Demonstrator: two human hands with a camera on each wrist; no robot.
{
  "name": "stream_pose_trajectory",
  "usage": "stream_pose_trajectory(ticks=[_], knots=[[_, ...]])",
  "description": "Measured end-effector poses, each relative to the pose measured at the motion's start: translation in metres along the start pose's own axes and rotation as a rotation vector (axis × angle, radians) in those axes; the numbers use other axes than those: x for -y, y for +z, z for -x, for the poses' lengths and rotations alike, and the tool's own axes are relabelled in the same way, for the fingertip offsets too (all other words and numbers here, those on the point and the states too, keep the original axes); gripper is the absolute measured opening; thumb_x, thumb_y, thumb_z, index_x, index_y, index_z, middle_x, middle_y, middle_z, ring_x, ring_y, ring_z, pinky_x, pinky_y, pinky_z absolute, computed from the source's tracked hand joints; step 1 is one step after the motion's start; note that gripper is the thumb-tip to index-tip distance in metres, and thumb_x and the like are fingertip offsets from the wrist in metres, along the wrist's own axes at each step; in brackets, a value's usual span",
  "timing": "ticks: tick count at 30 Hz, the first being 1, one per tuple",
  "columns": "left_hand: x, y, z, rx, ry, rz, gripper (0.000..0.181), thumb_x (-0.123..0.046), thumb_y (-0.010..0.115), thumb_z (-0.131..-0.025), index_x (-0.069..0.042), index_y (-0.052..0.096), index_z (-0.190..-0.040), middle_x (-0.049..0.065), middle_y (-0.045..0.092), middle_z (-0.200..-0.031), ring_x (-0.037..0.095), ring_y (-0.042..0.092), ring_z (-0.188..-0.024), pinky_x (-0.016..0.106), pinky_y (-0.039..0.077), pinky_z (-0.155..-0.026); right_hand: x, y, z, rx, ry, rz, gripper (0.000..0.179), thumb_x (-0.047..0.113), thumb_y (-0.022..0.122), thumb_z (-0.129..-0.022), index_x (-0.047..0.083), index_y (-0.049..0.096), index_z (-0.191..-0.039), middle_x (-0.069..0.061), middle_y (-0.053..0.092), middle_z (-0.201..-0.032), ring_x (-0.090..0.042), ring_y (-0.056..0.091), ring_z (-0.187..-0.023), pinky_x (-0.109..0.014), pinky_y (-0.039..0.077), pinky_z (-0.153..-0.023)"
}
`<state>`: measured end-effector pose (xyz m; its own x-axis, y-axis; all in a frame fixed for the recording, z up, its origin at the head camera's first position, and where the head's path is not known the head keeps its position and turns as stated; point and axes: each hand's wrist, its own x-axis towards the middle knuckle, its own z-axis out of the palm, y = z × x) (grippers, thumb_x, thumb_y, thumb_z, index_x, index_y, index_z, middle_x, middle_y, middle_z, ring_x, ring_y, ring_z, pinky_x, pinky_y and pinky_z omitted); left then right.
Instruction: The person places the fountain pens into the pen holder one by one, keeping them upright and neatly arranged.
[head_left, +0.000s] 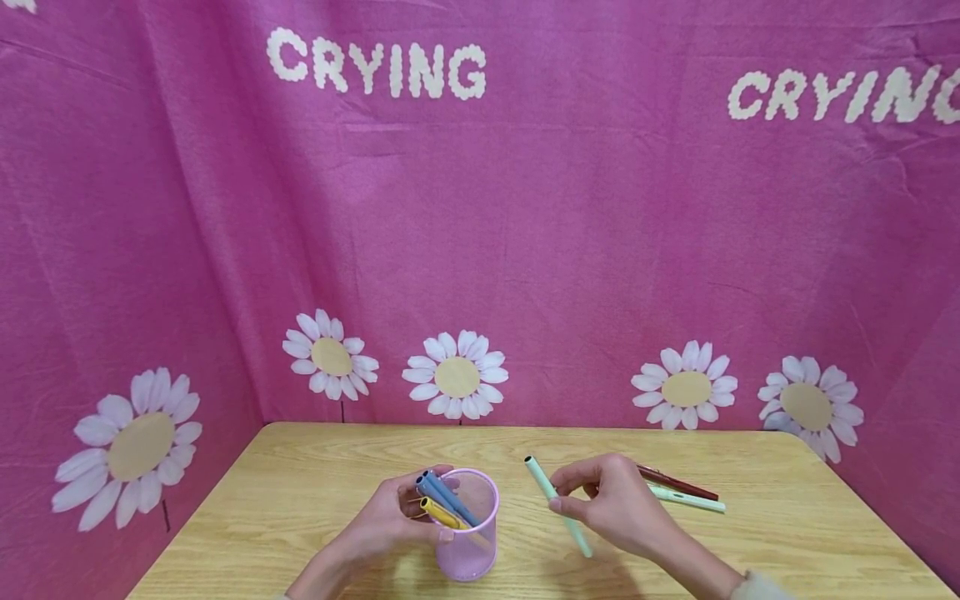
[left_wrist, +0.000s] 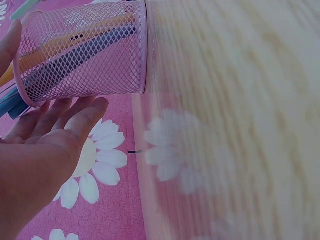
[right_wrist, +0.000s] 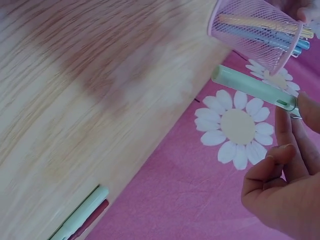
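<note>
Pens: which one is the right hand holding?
The pale green pen pinched in the right hand; the second green pen lies beside the dark red pen, while others lean in the cup.

Metal-mesh cup (head_left: 468,560), glossy wood-grain tabletop (head_left: 337,467)

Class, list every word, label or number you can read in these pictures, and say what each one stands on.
"CRYING": on the pink cloth, upper left of centre.
"CRYIN": on the cloth, upper right, next letter cut off.
White fragment: on the cloth, top left corner; unreadable.
Pens: any marks too small or blurred to read.
Cup: no writing visible.
</note>
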<state>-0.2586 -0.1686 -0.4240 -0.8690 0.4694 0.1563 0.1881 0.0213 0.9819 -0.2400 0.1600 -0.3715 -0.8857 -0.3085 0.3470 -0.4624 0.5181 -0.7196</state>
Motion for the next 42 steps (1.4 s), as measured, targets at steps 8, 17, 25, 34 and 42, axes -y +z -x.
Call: stream_pose_trajectory(ticks=[8, 17, 25, 34, 42], knots=[[0.0, -0.001, 0.001, -0.002, 0.012, -0.009, 0.073, -0.004, 0.087, -0.084, 0.008, 0.053, -0.148, 0.025, 0.065, -0.135, 0.024, 0.065, -0.111, 0.031, 0.054, -0.094, 0.011, 0.007, -0.008, 0.003, -0.011, -0.037, 0.012, 0.013, 0.089, -0.083, 0.016, 0.083, -0.093, 0.01, 0.075, -0.081, -0.004, 0.041, -0.061, -0.021, 0.033, -0.055], [0.0, -0.001, 0.0, -0.001, 0.001, -0.022, 0.074, -0.005, 0.087, -0.085, 0.008, 0.052, -0.149, 0.022, 0.068, -0.129, 0.025, 0.066, -0.108, 0.031, 0.054, -0.092, 0.021, 0.014, -0.015, -0.021, -0.032, -0.105, 0.013, 0.01, 0.089, -0.082, 0.012, 0.084, -0.093, 0.007, 0.076, -0.081, -0.004, 0.042, -0.062, -0.02, 0.033, -0.055], [-0.001, -0.001, 0.0, 0.005, -0.009, -0.009, 0.074, -0.005, 0.086, -0.086, 0.007, 0.051, -0.15, 0.024, 0.066, -0.133, 0.025, 0.065, -0.109, 0.031, 0.054, -0.093, 0.034, 0.017, -0.022, -0.073, 0.009, -0.154, 0.015, 0.012, 0.089, -0.083, 0.009, 0.084, -0.096, 0.003, 0.078, -0.085, -0.008, 0.047, -0.068, -0.022, 0.035, -0.059], [0.0, -0.001, 0.001, 0.013, -0.003, 0.006, 0.073, -0.004, 0.085, -0.088, 0.008, 0.049, -0.151, 0.025, 0.064, -0.137, 0.027, 0.066, -0.112, 0.03, 0.054, -0.094, 0.043, 0.022, -0.03, -0.094, -0.003, -0.232, 0.016, 0.011, 0.089, -0.084, 0.008, 0.084, -0.098, -0.001, 0.079, -0.092, -0.015, 0.064, -0.08, -0.024, 0.048, -0.067], [-0.001, -0.001, 0.001, 0.015, -0.008, 0.009, 0.075, -0.003, 0.084, -0.088, 0.008, 0.047, -0.153, 0.024, 0.064, -0.138, 0.028, 0.066, -0.113, 0.03, 0.054, -0.095, 0.052, 0.028, -0.039, -0.11, -0.023, -0.298, 0.017, 0.009, 0.089, -0.084, 0.004, 0.083, -0.1, -0.004, 0.08, -0.09, -0.013, 0.057, -0.07, -0.022, 0.041, -0.06]])
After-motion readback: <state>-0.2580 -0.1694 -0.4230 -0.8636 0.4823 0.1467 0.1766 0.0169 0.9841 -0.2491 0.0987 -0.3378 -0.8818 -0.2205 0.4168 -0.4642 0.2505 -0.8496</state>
